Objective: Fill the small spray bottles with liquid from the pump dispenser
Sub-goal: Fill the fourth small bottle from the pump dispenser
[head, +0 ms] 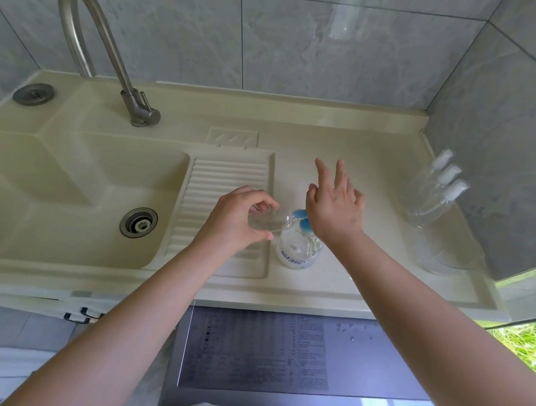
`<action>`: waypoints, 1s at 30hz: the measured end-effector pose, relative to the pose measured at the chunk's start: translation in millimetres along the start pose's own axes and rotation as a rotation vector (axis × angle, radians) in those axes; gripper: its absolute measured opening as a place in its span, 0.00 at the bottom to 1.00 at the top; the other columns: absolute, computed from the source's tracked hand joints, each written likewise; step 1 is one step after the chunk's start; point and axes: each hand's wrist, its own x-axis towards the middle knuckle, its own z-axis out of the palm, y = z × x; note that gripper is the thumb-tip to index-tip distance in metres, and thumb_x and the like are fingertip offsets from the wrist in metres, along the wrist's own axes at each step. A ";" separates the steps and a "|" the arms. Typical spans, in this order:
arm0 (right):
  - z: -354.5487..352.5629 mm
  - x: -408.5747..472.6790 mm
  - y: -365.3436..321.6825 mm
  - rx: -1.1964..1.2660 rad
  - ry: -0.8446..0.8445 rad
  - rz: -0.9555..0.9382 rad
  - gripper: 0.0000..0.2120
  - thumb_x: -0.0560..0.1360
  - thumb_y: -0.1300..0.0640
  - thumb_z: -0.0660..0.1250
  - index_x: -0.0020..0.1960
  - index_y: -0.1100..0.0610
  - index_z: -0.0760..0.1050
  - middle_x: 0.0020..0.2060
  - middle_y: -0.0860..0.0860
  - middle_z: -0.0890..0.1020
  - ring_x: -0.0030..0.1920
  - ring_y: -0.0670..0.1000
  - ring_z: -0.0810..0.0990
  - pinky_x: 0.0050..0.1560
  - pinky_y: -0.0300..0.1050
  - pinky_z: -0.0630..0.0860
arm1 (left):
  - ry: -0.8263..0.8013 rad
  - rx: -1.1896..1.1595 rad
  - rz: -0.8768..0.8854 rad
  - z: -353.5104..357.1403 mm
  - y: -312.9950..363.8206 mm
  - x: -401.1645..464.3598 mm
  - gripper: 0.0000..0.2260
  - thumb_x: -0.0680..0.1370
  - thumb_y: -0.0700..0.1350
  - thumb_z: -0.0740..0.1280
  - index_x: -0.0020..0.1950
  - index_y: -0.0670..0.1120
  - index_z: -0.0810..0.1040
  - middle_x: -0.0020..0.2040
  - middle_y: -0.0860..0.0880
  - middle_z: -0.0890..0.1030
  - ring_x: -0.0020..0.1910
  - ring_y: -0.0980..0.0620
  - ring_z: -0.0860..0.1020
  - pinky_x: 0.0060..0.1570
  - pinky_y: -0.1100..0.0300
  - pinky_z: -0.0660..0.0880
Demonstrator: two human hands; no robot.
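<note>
Beige counter near front edge: left hand gripping small bottle, right hand splayed, perhaps on pump dispenser.

The pump dispenser is a clear, rounded bottle with blue print low on its front and a blue pump head. It stands upright on the pale countertop just right of the ribbed draining board. Its liquid content appears clear; the level cannot be determined.

One small spray bottle is clear and uncapped. It lies nearly horizontal above the draining board's right edge, with its open neck pointing right and meeting the blue pump nozzle.

Three more small spray bottles stand grouped at the counter's far right, by the wall. Each is clear with a white spray top under a transparent cap.
</note>
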 end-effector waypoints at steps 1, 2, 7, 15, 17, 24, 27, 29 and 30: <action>-0.3 -0.4 0.6 -0.007 0.002 -0.002 0.26 0.84 0.51 0.49 0.81 0.46 0.49 0.81 0.57 0.48 0.79 0.58 0.53 0.75 0.58 0.52 | -0.001 0.003 -0.003 -0.1 0.1 0.1 0.23 0.60 0.39 0.82 0.53 0.51 0.83 0.46 0.56 0.77 0.46 0.62 0.76 0.44 0.80 0.65; -1.1 -0.7 1.4 -0.019 0.004 -0.004 0.26 0.84 0.51 0.49 0.81 0.46 0.49 0.81 0.57 0.47 0.79 0.58 0.53 0.75 0.58 0.52 | -0.001 0.006 -0.005 -0.1 0.2 0.5 0.23 0.60 0.39 0.82 0.52 0.52 0.83 0.46 0.56 0.78 0.46 0.60 0.77 0.45 0.79 0.66; -3.9 0.1 2.3 -0.038 0.007 -0.006 0.27 0.84 0.52 0.49 0.81 0.46 0.49 0.81 0.57 0.47 0.80 0.59 0.52 0.75 0.58 0.51 | 0.007 0.002 0.006 -4.2 -2.8 0.7 0.24 0.60 0.40 0.83 0.52 0.54 0.83 0.47 0.55 0.78 0.47 0.58 0.78 0.50 0.71 0.72; -5.5 2.3 1.9 -0.051 -0.009 -0.008 0.27 0.84 0.50 0.49 0.81 0.46 0.48 0.81 0.57 0.46 0.80 0.59 0.51 0.75 0.59 0.50 | 0.004 0.016 -0.001 -8.6 -6.4 -2.3 0.23 0.60 0.39 0.82 0.52 0.53 0.83 0.47 0.55 0.78 0.46 0.60 0.77 0.48 0.76 0.69; -4.4 3.2 0.5 -0.016 -0.028 0.003 0.26 0.84 0.49 0.49 0.81 0.45 0.49 0.81 0.57 0.47 0.80 0.59 0.52 0.75 0.59 0.50 | -0.003 0.024 -0.001 -7.6 -6.2 -1.9 0.23 0.60 0.39 0.82 0.52 0.53 0.83 0.47 0.55 0.78 0.46 0.62 0.76 0.46 0.79 0.66; 1.0 3.8 1.1 0.007 -0.051 0.006 0.25 0.84 0.50 0.47 0.81 0.45 0.50 0.81 0.57 0.48 0.80 0.59 0.52 0.76 0.58 0.51 | -0.002 0.028 0.010 -5.2 -8.3 -0.1 0.23 0.60 0.38 0.82 0.52 0.52 0.83 0.46 0.54 0.78 0.44 0.62 0.76 0.45 0.79 0.66; -1.4 3.9 1.6 0.048 -0.045 0.030 0.25 0.84 0.48 0.48 0.81 0.45 0.50 0.81 0.57 0.48 0.80 0.58 0.53 0.75 0.58 0.50 | 0.002 0.027 0.005 -5.2 -8.6 -0.6 0.23 0.60 0.39 0.82 0.52 0.52 0.83 0.46 0.54 0.78 0.45 0.60 0.77 0.45 0.79 0.66; -5.3 4.9 1.2 0.070 -0.038 0.036 0.25 0.84 0.48 0.49 0.81 0.45 0.50 0.81 0.57 0.48 0.80 0.58 0.53 0.75 0.58 0.50 | 0.004 0.021 0.003 -5.5 -9.1 -0.8 0.23 0.60 0.39 0.82 0.52 0.52 0.83 0.47 0.54 0.79 0.45 0.60 0.77 0.45 0.79 0.66; -6.7 5.6 1.0 0.069 -0.040 0.034 0.25 0.84 0.48 0.49 0.81 0.45 0.50 0.81 0.57 0.48 0.80 0.58 0.53 0.75 0.58 0.50 | 0.004 0.021 0.000 -5.8 -8.8 -0.9 0.23 0.60 0.39 0.82 0.52 0.53 0.83 0.47 0.54 0.79 0.45 0.60 0.77 0.45 0.79 0.66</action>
